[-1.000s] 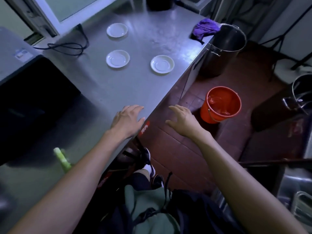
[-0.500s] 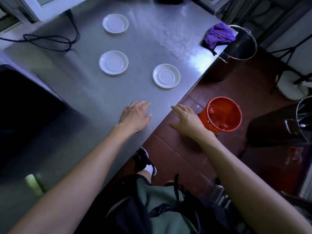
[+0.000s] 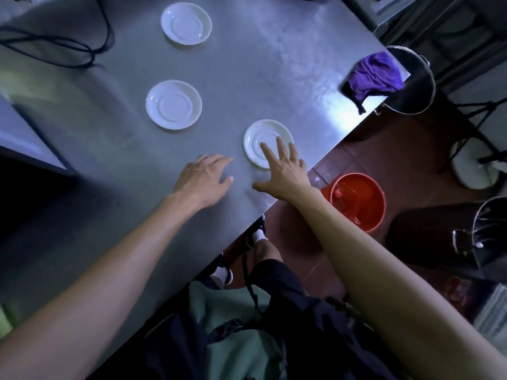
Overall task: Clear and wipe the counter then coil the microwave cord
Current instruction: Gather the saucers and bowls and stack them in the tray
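The right hand (image 3: 285, 171) is spread wide, holding nothing, fingers over the near saucer (image 3: 267, 142). The left hand (image 3: 204, 178) rests loosely open on the bench (image 3: 274, 78) just left of that saucer. To lift cleanly, hook fingertips under the rim (glazed, likely slippery) and stack it on the saucer (image 3: 173, 104) further left. Cloth (image 3: 374, 75) lies beyond it at the bench edge; the cord (image 3: 55, 48) lies far left.

Three white saucers (image 3: 268, 138) (cord (image 3: 68, 48) uncoiled)
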The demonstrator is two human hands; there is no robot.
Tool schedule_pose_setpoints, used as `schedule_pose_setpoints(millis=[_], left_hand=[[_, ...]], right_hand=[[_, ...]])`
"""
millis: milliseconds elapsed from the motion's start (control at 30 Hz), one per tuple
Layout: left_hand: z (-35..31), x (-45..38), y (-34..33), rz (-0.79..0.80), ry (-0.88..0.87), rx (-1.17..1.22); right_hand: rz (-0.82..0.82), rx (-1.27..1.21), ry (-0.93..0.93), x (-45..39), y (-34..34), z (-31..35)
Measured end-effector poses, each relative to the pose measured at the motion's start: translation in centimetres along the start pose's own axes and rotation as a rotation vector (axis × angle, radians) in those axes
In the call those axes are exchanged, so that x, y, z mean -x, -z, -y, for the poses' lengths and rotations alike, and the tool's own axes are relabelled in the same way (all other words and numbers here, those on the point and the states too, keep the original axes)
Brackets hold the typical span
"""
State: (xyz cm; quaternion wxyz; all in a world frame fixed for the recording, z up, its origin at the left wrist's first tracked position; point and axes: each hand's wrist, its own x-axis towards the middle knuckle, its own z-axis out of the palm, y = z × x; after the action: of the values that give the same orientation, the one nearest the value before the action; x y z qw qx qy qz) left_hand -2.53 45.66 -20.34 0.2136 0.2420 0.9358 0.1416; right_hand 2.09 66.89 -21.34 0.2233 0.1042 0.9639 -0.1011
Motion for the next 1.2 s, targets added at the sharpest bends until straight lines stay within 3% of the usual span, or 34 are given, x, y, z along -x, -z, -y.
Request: schedule_pose_setpoints(millis=[300,567,800,1200], left_hand=[[-0.7,-5.6,0.7,0.038,0.108,0.005],[-1.0,-9.7,1.8,0.003,0.202,0.039],[0.3,-10.6,2.3,-0.027,0.314,0.081],[4.8,-13.0,5.2,-0.116,0.463,-0.037]], right_hand=[[0.107,0.177,0.194,-8.4,1.1,-1.7],[0.161,0.140,0.298,-13.5,2.9,-2.3],[0.141,0.294,0.420,-17.0,4.9,-0.2],[0.092,0.237,0.512,-21.8,7.7,3.9]])
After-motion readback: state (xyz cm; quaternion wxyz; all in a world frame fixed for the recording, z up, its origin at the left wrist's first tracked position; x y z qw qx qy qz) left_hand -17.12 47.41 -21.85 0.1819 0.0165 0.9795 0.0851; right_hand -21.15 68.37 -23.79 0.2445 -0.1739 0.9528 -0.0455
